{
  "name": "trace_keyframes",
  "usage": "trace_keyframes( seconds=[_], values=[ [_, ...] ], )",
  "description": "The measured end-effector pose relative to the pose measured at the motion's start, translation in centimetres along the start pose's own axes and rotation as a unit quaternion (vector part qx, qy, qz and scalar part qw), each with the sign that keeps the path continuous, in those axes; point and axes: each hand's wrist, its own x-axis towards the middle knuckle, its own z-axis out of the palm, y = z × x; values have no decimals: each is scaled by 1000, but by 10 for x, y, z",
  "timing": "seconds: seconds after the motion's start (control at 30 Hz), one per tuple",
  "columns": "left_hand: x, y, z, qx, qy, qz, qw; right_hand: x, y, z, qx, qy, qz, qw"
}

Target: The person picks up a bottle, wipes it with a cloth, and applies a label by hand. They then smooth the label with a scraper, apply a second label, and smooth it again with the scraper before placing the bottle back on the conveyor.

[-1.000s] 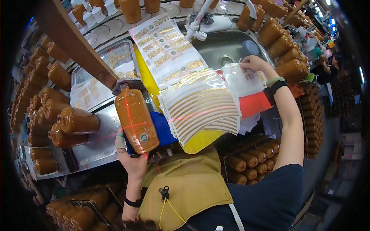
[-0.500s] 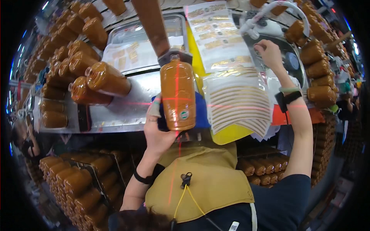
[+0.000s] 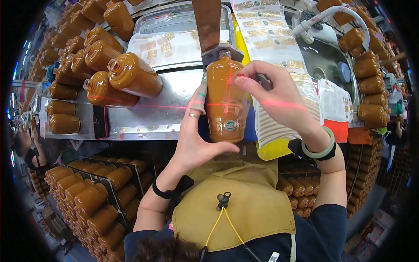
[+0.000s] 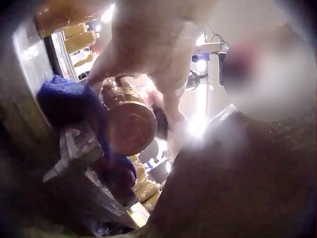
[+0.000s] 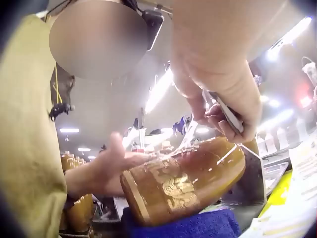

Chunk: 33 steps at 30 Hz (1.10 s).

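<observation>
A glossy brown bottle (image 3: 226, 94) lies on a blue towel (image 5: 213, 225), its neck at a metal plate (image 3: 222, 52) below a wooden beam. Red laser lines cross it, and a round green emblem is near its base. Gold patterning (image 5: 176, 188) shows on its side in the right wrist view. My left hand (image 3: 187, 139), with a covered fingertip, rests straight fingers along the bottle's left side; its thumb extends past the base. Over the bottle's shoulder, my right hand (image 3: 279, 94) holds a thin flat tool (image 5: 228, 116) in curled fingers, fingertips right at the surface.
Decal sheets (image 3: 268, 39) lie right of the bottle on a yellow board (image 3: 275, 152). Beyond them is a sink (image 3: 321, 56) with a white faucet (image 3: 305, 30). Several brown bottles (image 3: 135, 74) stand left, beside a metal tray (image 3: 183, 19). Stacked bottles (image 3: 87, 196) fill racks below.
My right hand has come from the small sheet by the sink, leftward to the bottle's shoulder. My left thumb has spread away from the base. The head view has turned.
</observation>
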Motion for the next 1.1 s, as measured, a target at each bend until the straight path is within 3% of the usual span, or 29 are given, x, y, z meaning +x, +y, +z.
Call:
trace_keyframes(
  seconds=[0.03,0.1,0.17,0.23,0.3,1.1],
  values=[
    [6,-1,2,-1,0,0,1000,3,1,3,0,0,0,1000],
    [17,1,9,-243,54,-64,967,7,7,8,-5,9,15,1000],
    [25,7,13,-258,71,-61,962,11,16,12,5,24,-2,1000],
    [30,7,12,-298,32,-145,943,15,25,15,16,40,-19,999],
    [30,4,12,-295,35,-138,945,19,32,17,-25,77,-72,994],
    [30,6,13,-300,51,-142,942,24,36,23,61,82,-39,994]
  ],
)
